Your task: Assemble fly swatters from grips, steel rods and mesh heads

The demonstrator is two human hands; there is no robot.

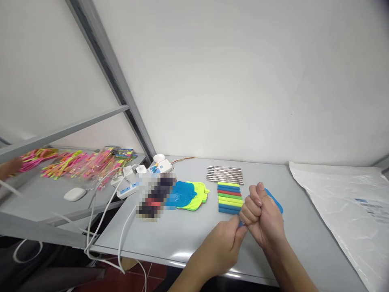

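Near the front of the table my left hand (pixel 223 245) is closed, its thumb and fingers pinching the end of a blue tube (pixel 241 223). My right hand (pixel 263 217) forms a fist around the other side of that tube, most of which is hidden. Behind the right hand shows a rounded blue piece (pixel 276 201); whether it is held or lies on the table I cannot tell. Just past my hands lies a row of coloured tubes (pixel 230 198) in yellow, green, red and blue. Beyond them is a row of silver metal rods (pixel 225 174).
Left of the tubes lie blue and yellow-green perforated swatter heads (pixel 199 196), beside a pixelated dark object (pixel 158 198). White power strips (pixel 126 188) and cables (pixel 105 211) are farther left. A white plastic bag (pixel 343 202) covers the right side. Another person's hand (pixel 9 168) is at far left.
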